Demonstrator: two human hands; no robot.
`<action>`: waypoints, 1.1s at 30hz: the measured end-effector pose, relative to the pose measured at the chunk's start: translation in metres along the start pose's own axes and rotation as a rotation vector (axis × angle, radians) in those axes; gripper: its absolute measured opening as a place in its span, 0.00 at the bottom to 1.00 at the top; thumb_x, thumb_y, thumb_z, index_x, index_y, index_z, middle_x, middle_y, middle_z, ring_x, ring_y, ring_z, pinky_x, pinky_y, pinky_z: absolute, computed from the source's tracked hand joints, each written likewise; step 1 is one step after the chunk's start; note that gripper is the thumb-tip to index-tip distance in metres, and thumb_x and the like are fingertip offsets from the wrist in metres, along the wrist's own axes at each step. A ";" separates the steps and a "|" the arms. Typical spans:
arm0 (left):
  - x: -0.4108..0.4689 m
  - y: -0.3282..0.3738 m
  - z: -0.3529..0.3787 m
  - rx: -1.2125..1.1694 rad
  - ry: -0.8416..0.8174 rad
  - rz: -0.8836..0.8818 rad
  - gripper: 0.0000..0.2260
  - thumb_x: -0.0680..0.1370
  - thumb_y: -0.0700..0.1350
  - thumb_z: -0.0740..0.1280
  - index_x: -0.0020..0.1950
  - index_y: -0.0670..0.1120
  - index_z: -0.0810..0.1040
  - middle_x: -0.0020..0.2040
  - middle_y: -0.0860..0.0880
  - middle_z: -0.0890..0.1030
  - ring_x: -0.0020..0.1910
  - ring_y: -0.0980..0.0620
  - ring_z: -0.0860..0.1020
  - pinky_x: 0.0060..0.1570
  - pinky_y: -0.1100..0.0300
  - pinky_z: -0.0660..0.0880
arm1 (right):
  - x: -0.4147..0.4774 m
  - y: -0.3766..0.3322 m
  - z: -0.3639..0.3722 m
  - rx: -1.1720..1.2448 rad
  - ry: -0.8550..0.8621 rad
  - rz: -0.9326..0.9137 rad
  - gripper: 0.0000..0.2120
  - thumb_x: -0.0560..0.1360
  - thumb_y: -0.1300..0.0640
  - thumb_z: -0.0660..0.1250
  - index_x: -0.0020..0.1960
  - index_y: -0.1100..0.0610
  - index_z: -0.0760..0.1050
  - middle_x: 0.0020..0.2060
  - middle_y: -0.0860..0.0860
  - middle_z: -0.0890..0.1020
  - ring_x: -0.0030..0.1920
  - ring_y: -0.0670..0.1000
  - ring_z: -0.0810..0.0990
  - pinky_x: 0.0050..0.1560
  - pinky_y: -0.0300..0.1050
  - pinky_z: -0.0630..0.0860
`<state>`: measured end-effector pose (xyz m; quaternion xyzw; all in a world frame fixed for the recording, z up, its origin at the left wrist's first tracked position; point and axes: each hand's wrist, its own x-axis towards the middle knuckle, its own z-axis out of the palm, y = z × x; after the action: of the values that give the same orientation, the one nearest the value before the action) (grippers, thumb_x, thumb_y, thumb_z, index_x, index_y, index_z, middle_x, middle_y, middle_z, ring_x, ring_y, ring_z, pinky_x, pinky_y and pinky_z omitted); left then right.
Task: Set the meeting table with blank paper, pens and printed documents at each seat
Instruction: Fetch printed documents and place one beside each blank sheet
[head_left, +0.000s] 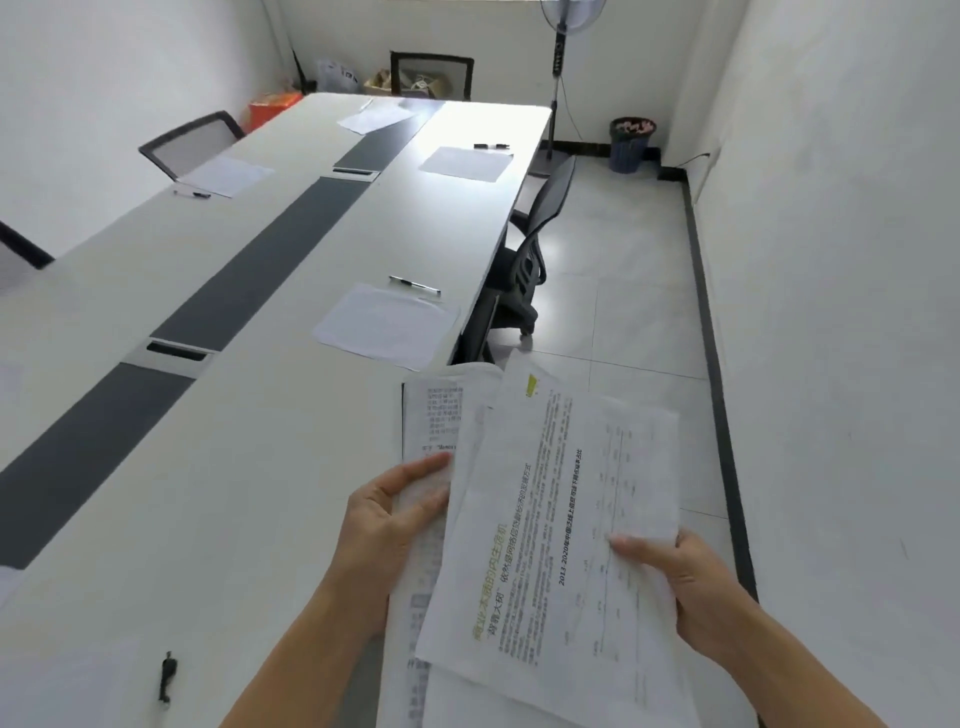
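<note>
Both left hand (387, 525) and right hand (693, 587) pinch the printed documents (561, 493) held between them.

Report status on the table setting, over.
Left grip holds printed stack. Right grip pinches top sheet. Blank paper and pen at nearest seat. Nothing blocking.

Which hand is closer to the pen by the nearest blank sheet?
Left. The left hand, holding printed pages, is straight back from the pen; the right hand, holding the top page, is further right.

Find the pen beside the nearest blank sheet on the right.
Head view, centre: the pen lies on the table's right half, just beyond that blank sheet, near the black chair.
</note>
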<state>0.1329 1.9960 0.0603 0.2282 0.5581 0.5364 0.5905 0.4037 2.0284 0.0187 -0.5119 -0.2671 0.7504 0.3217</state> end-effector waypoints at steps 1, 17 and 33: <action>0.007 -0.001 0.005 -0.034 0.021 0.008 0.19 0.68 0.36 0.71 0.59 0.45 0.81 0.54 0.42 0.84 0.46 0.36 0.84 0.38 0.46 0.83 | 0.011 -0.007 -0.002 -0.002 0.000 -0.011 0.17 0.70 0.65 0.70 0.58 0.68 0.79 0.54 0.65 0.83 0.53 0.67 0.83 0.52 0.64 0.80; 0.193 0.057 0.014 -0.198 0.136 0.021 0.30 0.66 0.36 0.72 0.67 0.52 0.74 0.59 0.43 0.82 0.48 0.37 0.83 0.38 0.48 0.82 | 0.210 -0.145 0.041 -0.161 -0.052 -0.122 0.19 0.64 0.66 0.77 0.55 0.67 0.80 0.51 0.64 0.85 0.50 0.65 0.85 0.53 0.64 0.80; 0.307 0.108 0.032 -0.263 0.392 0.067 0.12 0.71 0.38 0.70 0.54 0.42 0.83 0.53 0.38 0.84 0.49 0.37 0.83 0.47 0.45 0.81 | 0.403 -0.254 0.083 -0.256 -0.265 -0.002 0.14 0.74 0.67 0.68 0.60 0.65 0.78 0.54 0.62 0.84 0.53 0.63 0.84 0.55 0.61 0.80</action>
<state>0.0598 2.3141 0.0351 0.0591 0.5794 0.6581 0.4772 0.2703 2.4925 -0.0088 -0.4450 -0.4009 0.7709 0.2167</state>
